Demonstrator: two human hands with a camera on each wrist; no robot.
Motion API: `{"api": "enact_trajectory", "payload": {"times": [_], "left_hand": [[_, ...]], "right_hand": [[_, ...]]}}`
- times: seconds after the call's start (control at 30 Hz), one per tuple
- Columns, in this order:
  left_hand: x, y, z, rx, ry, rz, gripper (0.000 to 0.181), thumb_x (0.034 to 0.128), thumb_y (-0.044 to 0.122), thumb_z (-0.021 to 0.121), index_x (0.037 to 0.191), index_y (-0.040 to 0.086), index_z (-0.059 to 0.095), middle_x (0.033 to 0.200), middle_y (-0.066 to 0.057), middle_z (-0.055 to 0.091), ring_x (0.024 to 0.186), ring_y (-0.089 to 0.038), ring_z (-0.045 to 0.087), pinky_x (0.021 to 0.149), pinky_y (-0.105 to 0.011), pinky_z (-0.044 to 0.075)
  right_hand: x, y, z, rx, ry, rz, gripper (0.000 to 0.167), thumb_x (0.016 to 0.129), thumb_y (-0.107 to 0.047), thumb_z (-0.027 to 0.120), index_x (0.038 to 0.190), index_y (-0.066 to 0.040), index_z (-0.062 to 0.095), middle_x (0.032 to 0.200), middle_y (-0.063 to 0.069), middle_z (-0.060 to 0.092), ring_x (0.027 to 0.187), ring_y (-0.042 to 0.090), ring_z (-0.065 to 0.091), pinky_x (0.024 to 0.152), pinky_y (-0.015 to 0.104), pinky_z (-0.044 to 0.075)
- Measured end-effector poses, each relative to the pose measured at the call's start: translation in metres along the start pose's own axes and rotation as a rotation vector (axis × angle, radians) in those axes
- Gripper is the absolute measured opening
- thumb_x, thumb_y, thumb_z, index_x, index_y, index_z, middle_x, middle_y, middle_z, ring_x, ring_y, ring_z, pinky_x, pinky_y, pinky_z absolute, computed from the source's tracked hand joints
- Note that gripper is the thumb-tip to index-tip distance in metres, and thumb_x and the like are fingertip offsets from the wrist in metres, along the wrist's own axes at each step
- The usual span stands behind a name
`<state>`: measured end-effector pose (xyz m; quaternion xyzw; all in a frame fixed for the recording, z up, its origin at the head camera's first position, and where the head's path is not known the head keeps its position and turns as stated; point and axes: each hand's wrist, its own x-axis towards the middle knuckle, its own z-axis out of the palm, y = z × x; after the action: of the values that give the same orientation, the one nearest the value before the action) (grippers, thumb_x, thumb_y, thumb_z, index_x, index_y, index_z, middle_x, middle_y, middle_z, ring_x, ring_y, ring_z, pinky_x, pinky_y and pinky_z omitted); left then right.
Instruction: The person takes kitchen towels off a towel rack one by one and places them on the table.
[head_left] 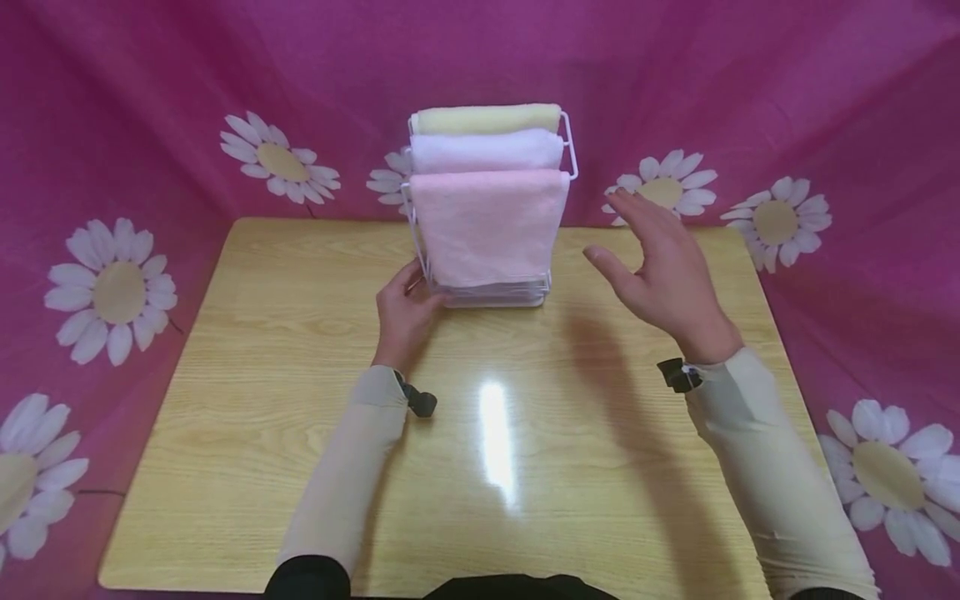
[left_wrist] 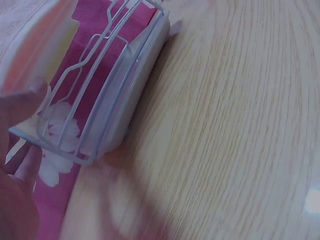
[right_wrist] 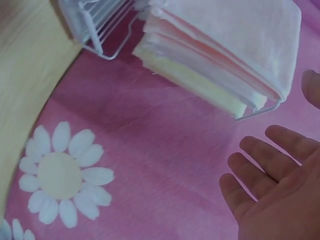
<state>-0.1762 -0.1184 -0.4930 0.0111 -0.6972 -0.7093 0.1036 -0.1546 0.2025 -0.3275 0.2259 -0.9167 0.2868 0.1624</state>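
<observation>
A white wire towel rack (head_left: 495, 301) stands near the back edge of the table. Three small towels hang over its bars: pink (head_left: 491, 225) in front, white (head_left: 487, 152) behind it, and pale yellow (head_left: 487, 119) at the back. At the rack's lower left side, my left hand (head_left: 405, 312) grips the wire frame, with thumb and fingers on either side of it in the left wrist view. My right hand (head_left: 667, 271) is raised to the right of the rack, fingers extended, touching nothing. The right wrist view shows its spread fingers (right_wrist: 255, 172) below the towels.
A light wood-grain table (head_left: 262, 400) lies under the rack. Magenta cloth (head_left: 337, 67) printed with white daisies hangs behind the table and along both sides. A bright light reflection falls on the table's middle, and the right arm casts a shadow.
</observation>
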Motion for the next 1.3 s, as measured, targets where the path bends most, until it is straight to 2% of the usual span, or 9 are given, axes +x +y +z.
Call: {"api": "enact_trajectory", "payload": {"times": [0.23, 0.43, 0.73, 0.87, 1.1, 1.3], "left_hand": [[0.0, 0.001, 0.006, -0.011, 0.056, -0.014, 0.051, 0.0779, -0.01, 0.077, 0.127, 0.0, 0.067, 0.125, -0.016, 0.067, 0.116, -0.026, 0.065, 0.095, -0.033, 0.058], [0.001, 0.001, 0.007, 0.006, 0.055, -0.022, 0.046, 0.0804, -0.01, 0.076, 0.124, 0.0, 0.068, 0.122, -0.015, 0.068, 0.114, -0.025, 0.066, 0.092, -0.028, 0.058], [0.001, 0.004, 0.008, 0.012, 0.045, -0.031, 0.042, 0.0805, -0.008, 0.077, 0.121, 0.001, 0.069, 0.119, -0.015, 0.069, 0.113, -0.026, 0.067, 0.093, -0.03, 0.058], [0.0, 0.002, 0.007, 0.005, 0.06, -0.031, 0.041, 0.0803, -0.007, 0.077, 0.119, 0.001, 0.069, 0.118, -0.014, 0.069, 0.112, -0.025, 0.067, 0.092, -0.03, 0.058], [-0.004, -0.002, 0.004, 0.018, 0.066, -0.055, 0.037, 0.0819, -0.006, 0.075, 0.117, 0.004, 0.069, 0.118, -0.011, 0.069, 0.113, -0.021, 0.066, 0.093, -0.029, 0.058], [-0.001, 0.002, 0.003, 0.03, 0.036, -0.039, 0.038, 0.0843, -0.005, 0.074, 0.121, 0.004, 0.066, 0.123, -0.012, 0.066, 0.117, -0.022, 0.064, 0.095, -0.027, 0.056]], "right_hand": [[0.014, -0.015, -0.001, 0.013, 0.003, 0.001, 0.065, 0.091, -0.033, 0.074, 0.146, -0.007, 0.052, 0.151, 0.01, 0.048, 0.143, 0.027, 0.038, 0.122, 0.043, 0.027], [0.027, -0.026, 0.001, 0.021, 0.014, -0.037, 0.061, 0.091, -0.034, 0.075, 0.142, -0.006, 0.056, 0.149, 0.01, 0.05, 0.142, 0.027, 0.039, 0.122, 0.038, 0.025], [0.052, -0.04, 0.013, 0.029, 0.048, -0.141, 0.055, 0.092, -0.028, 0.075, 0.137, 0.0, 0.06, 0.142, 0.014, 0.057, 0.137, 0.029, 0.046, 0.12, 0.036, 0.03], [0.064, -0.049, 0.023, 0.024, 0.017, -0.171, 0.052, 0.093, -0.027, 0.074, 0.136, -0.001, 0.06, 0.141, 0.014, 0.058, 0.136, 0.029, 0.046, 0.119, 0.036, 0.031], [0.079, -0.06, 0.039, -0.055, -0.075, -0.176, 0.05, 0.096, -0.033, 0.069, 0.136, -0.005, 0.062, 0.139, 0.011, 0.06, 0.136, 0.026, 0.046, 0.119, 0.036, 0.032], [0.087, -0.062, 0.042, -0.131, -0.069, -0.181, 0.045, 0.098, -0.032, 0.067, 0.133, -0.004, 0.064, 0.13, 0.01, 0.065, 0.127, 0.027, 0.053, 0.112, 0.036, 0.04]]}}
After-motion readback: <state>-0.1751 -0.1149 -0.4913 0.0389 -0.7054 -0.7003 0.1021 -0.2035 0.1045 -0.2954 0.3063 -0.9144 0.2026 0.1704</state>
